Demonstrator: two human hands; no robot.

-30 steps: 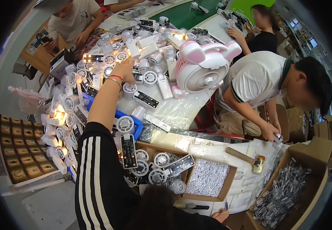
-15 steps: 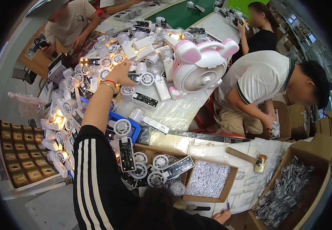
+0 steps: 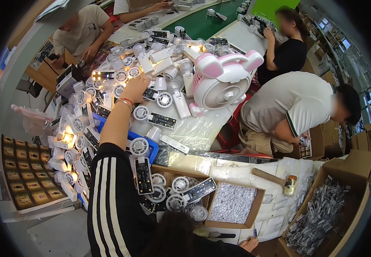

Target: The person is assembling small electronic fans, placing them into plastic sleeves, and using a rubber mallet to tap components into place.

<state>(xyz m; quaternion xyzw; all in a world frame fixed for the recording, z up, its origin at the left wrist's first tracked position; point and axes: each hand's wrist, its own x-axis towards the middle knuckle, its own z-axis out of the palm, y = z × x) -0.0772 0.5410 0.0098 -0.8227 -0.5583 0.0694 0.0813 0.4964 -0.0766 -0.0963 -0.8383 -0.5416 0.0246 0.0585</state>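
My left hand (image 3: 135,88) reaches forward into a heap of white plastic device parts (image 3: 162,55), with round ribbed ends, clear domes and dark circuit boards. Its fingertips point down among the parts, so their grip is hidden. Close by the wrist lie a round white ribbed piece (image 3: 141,113) and a dark circuit board in a white casing (image 3: 162,120). At the lower edge my right hand (image 3: 249,244) is closed around a thin blue tool (image 3: 255,231), only partly visible.
A pink-and-white rabbit-eared fan (image 3: 222,81) stands beyond the heap. Nearer are a blue bin (image 3: 153,147), a carton of small clear pieces (image 3: 258,205), a mallet (image 3: 275,180) and a box of small grey parts (image 3: 316,214). Several people work around; one (image 3: 288,111) bends at the right.
My left hand has lowered slightly among the parts, and its spread fingers have drawn together. The person at the right has bent lower toward a box. My right hand stays nearly in place.
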